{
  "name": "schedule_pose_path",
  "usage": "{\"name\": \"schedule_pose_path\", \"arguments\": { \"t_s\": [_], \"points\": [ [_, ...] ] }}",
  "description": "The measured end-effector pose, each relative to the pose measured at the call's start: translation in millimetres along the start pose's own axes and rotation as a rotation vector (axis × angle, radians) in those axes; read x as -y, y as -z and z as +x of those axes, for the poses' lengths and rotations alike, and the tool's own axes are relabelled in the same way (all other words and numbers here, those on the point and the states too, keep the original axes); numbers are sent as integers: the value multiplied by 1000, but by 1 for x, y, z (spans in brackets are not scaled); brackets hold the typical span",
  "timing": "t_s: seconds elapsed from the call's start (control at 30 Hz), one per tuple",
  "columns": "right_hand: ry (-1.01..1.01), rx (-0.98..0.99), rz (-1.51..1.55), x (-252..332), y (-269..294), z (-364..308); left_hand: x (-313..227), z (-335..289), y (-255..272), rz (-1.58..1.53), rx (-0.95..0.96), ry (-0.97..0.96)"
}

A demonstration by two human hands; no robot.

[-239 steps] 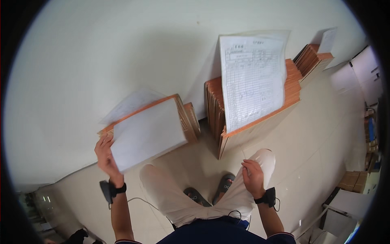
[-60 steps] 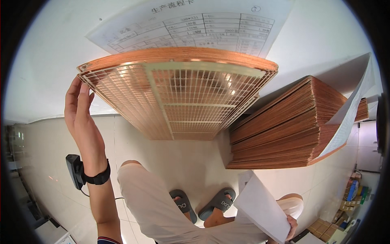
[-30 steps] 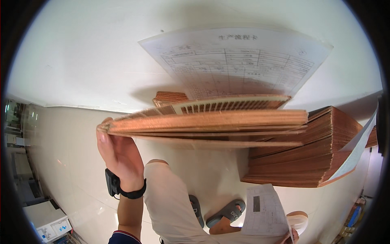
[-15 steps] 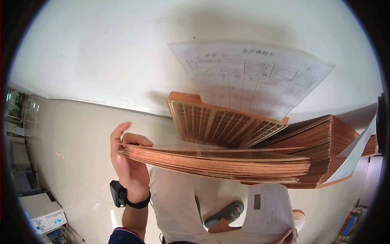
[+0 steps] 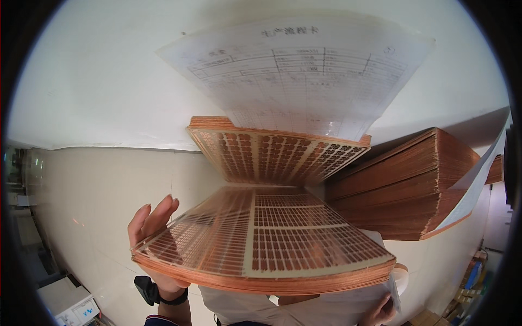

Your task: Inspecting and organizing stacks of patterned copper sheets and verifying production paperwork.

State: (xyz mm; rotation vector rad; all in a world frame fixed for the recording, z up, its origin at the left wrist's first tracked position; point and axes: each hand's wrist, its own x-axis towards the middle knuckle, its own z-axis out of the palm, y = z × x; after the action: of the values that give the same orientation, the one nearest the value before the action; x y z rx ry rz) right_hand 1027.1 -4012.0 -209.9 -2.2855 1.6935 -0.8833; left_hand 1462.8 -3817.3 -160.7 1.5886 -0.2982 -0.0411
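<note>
Beside a white wall point(image 5: 98, 98), the left hand point(image 5: 145, 228) holds tilted copper-coloured panels point(image 5: 272, 244), the right hand point(image 5: 380, 312) paper point(image 5: 395, 293).

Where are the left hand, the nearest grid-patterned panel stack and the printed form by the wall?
Left hand point(image 5: 152, 221): head view, on its raised fingers.
Grid-patterned panel stack point(image 5: 296, 247): head view, on the upper panel's face.
Printed form point(image 5: 304, 81): head view, mid-sheet.

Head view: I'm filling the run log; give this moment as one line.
left hand: holds near panel stack by left edge | right hand: holds paper | far panel stack: by wall, printed sheet at top
</note>
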Motion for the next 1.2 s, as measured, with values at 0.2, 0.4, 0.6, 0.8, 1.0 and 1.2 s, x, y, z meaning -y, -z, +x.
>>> {"name": "schedule_pose_path", "arguments": {
  "t_s": [0.2, 0.4, 0.6, 0.8, 1.0, 1.2],
  "points": [
    [33, -59, 91, 27, -12, 10, 14, -6, -3, -81, -34, -30],
    [57, -66, 75, 52, -11, 22, 20, -13, -13, 199, -189, -234],
    [32, -69, 39, 36, -3, 16, 7, -14, -37, 187, -252, -114],
    [-35, 33, 107, -3, -4, -4, 22, -17, -25, 107, -171, -100],
    [-96, -53, 103, 14, -4, 1, 13, -20, -30, 121, -159, -172],
    [-149, -44, 238, 21, -21, 5, 5, -29, -29, 140, -199, -30]
  ]
}}
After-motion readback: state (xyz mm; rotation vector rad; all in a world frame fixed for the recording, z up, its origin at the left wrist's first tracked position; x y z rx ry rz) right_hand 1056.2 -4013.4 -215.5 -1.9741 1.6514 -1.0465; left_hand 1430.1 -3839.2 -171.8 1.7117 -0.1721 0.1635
